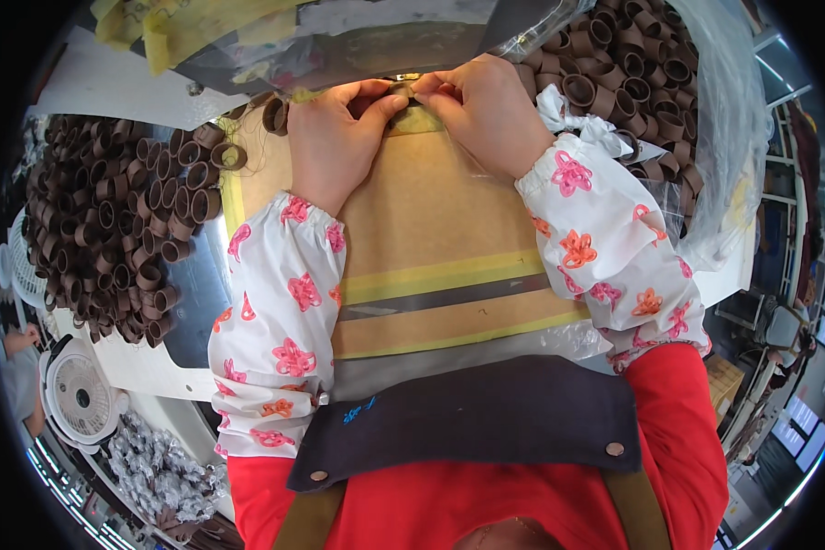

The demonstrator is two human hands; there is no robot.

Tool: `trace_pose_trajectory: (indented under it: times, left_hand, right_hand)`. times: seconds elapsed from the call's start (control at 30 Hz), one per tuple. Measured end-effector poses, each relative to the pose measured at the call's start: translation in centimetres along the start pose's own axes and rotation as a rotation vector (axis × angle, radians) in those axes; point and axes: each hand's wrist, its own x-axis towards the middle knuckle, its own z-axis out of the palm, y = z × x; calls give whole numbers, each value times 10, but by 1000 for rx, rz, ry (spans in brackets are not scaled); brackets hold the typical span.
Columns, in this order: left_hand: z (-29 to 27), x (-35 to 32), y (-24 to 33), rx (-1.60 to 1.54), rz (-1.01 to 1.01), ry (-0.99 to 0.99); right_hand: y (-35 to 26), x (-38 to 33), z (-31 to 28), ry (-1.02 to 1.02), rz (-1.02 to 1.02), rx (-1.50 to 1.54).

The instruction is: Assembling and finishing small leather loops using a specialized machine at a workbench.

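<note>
My left hand (344, 142) and my right hand (493, 115) meet under the lit edge of a dark machine head (376, 50), which looks like a sewing machine. Fingers and thumbs of both pinch a small brown piece (401, 89) between them, beside a small metal part (405, 77). It resembles the brown loops lying around, though fingers cover most of it. Beneath my wrists spreads a tan work board (403, 211) edged with yellow tape. One brown loop (275, 116) lies just left of my left hand.
Heaped brown loops (119, 211) cover the table's left side. More loops (614, 73) fill a clear plastic bag (733, 119) at the right, with a white crumpled strip (582, 119) near my right wrist. A white fan (81, 394) stands lower left, near another person's arm (23, 341).
</note>
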Motion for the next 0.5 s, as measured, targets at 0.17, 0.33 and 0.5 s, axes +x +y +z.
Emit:
trace_pose_trajectory:
  times: [0.17, 0.33, 0.5]
  left_hand:
    - [-1, 2, 0, 33, -19, -13]
    - [-2, 3, 2, 71, -29, -34]
    - [-2, 4, 0, 129, 9, -60]
  right_hand:
    - [2, 1, 3, 16, -23, -2]
    - [1, 2, 2, 7, -32, -55]
    - [-4, -1, 1, 4, 31, -233]
